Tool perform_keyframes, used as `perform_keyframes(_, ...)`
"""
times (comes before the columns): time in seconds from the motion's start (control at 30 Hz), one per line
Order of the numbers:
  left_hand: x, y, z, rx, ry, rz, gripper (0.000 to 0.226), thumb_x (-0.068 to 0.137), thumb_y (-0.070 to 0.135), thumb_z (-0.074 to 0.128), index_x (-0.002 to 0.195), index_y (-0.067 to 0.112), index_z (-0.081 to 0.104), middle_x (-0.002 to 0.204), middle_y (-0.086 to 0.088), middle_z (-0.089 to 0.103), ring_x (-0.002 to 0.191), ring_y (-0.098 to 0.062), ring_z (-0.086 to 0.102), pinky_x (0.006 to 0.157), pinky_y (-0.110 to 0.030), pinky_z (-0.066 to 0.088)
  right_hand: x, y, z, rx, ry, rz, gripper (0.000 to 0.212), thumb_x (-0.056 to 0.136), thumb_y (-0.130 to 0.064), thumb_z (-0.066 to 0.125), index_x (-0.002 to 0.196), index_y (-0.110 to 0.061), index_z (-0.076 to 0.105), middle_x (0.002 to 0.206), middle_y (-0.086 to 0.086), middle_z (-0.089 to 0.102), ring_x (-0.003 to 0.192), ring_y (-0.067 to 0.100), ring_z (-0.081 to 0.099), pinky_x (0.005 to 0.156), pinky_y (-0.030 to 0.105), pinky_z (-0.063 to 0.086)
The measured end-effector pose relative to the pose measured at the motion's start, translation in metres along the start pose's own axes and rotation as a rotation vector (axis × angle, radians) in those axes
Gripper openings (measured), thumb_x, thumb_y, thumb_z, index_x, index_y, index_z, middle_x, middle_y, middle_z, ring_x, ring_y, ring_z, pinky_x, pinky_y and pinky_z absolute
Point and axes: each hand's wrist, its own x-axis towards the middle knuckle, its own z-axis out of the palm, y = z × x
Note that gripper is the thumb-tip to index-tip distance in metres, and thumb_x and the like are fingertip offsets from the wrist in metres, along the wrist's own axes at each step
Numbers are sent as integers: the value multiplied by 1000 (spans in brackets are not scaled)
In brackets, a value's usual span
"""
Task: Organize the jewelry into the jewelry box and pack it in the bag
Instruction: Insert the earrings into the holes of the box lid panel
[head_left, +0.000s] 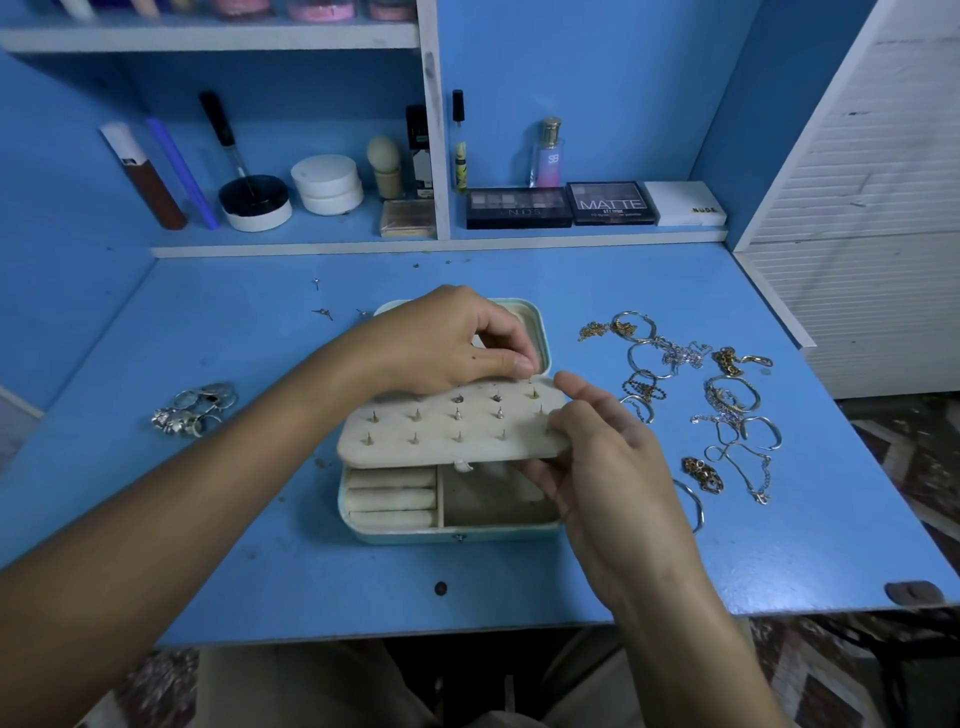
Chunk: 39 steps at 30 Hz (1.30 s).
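Observation:
A pale jewelry box (395, 530) lies open in the middle of the blue desk (260, 571). Its cream earring panel (441, 431), studded with several earrings, is held level above the lower tray. My right hand (597, 457) grips the panel's right edge. My left hand (447, 343) pinches a small stud at the panel's far right corner. Ring rolls and one bare compartment show in the tray below. A pile of rings (195, 408) lies to the left. Several necklaces and bangles (717, 395) are spread to the right. No bag is in view.
Loose studs (323, 312) lie on the desk behind the box. A low shelf at the back holds makeup palettes (561, 205), jars (327, 184), tubes and a perfume bottle (547, 153). A white slatted cabinet (857, 208) stands at the right.

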Motion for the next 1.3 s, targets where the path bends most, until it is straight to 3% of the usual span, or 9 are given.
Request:
perform_keyframes(0.43, 5, 2, -4, 51, -56, 7, 9, 91, 31, 70, 96, 27, 77, 91, 20, 72, 91, 4, 64, 77, -8, 44, 0, 1, -1, 3, 7, -7, 29, 97, -1, 44, 117, -14, 61, 75, -5, 74, 71, 7, 70, 62, 24, 57)
perform_keyframes(0.87, 9, 11, -12, 122, -150, -37, 8, 93, 32, 66, 95, 31, 74, 89, 22, 71, 88, 1, 65, 83, -24, 53, -1, 0, -1, -2, -15, -13, 27, 98, -1, 43, 107, -16, 64, 77, -5, 75, 72, 7, 71, 60, 22, 56)
perform_keyframes(1.13, 13, 20, -10, 155, -169, -39, 7, 89, 24, 67, 85, 28, 72, 73, 20, 68, 67, 2, 61, 61, -8, 41, -1, -1, 0, 0, -15, -17, 27, 98, -1, 43, 106, -15, 64, 78, -3, 75, 71, 7, 70, 59, 22, 55)
perform_keyframes(1.3, 13, 23, -14, 165, -155, -56, 9, 87, 23, 68, 82, 30, 72, 75, 14, 71, 63, 6, 60, 59, -6, 40, -1, -1, 0, 8, -8, -11, 27, 98, -1, 44, 106, -16, 65, 80, -1, 74, 71, 8, 70, 59, 23, 56)
